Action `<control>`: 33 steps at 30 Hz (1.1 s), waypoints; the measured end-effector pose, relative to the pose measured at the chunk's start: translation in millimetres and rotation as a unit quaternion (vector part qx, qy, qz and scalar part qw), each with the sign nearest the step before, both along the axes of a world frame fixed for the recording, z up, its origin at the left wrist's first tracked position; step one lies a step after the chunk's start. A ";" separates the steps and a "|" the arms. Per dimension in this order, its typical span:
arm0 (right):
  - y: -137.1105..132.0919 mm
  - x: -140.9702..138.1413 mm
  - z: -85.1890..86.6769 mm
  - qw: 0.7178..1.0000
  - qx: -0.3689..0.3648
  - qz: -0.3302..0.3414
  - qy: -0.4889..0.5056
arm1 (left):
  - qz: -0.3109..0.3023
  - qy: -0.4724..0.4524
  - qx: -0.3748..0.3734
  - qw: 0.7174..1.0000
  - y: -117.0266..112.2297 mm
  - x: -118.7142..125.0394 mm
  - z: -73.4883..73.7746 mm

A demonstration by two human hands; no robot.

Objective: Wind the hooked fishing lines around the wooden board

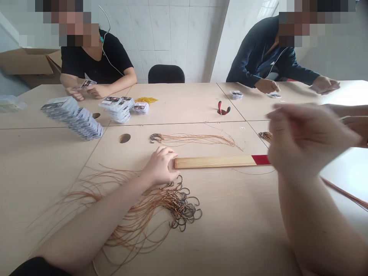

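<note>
My left hand (161, 166) is closed around the left end of a long, flat wooden strip (212, 162) with a red section at its right. Just below that hand lies a heap of dark fish hooks (185, 209) tied to orange-brown fishing lines (143, 212), partly covered by my forearm. My right hand (307, 138) is raised above the strip's right end and blurred by motion. Its fingertips are pinched together; what they hold, if anything, is not distinguishable. Beyond the strip lies a tidier bundle of hooks with lines (195, 138).
Stacked small packs (83, 120) stand at left, with more packs (119, 109) beyond. Red-handled pliers (220, 107) sit in a table hole. Two people across the table handle packs; another person's hands (355, 122) are at right. A second hook bundle (265, 136) lies near my right hand.
</note>
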State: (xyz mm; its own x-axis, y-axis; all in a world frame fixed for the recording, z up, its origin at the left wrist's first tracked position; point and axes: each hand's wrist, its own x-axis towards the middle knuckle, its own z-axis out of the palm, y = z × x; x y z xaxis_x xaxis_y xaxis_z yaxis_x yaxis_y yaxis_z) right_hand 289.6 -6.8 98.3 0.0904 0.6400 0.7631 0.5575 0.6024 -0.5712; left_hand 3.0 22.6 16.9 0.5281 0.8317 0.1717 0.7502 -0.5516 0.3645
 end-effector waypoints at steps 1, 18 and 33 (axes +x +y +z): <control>-0.6 -9.2 -1.1 0.999 0.032 -0.014 -0.040 | -0.002 0.004 -0.002 1.000 0.4 -0.7 -1.3; 10.9 -70.8 -63.3 0.944 -0.187 0.193 -0.192 | -0.031 -0.375 -0.419 0.827 -0.4 4.5 0.7; 9.7 -83.9 -87.0 0.945 -0.216 0.180 -0.170 | -0.003 -0.437 -0.559 0.705 1.9 2.0 -6.0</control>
State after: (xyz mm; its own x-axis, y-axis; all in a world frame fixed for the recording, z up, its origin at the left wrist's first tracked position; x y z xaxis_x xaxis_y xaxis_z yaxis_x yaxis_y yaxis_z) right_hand 205.6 2.9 11.3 -0.3948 0.8409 0.3701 0.5567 0.5394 -0.6318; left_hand 5.1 24.5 10.8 0.6315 0.7035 -0.3262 -0.0312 0.4434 0.8958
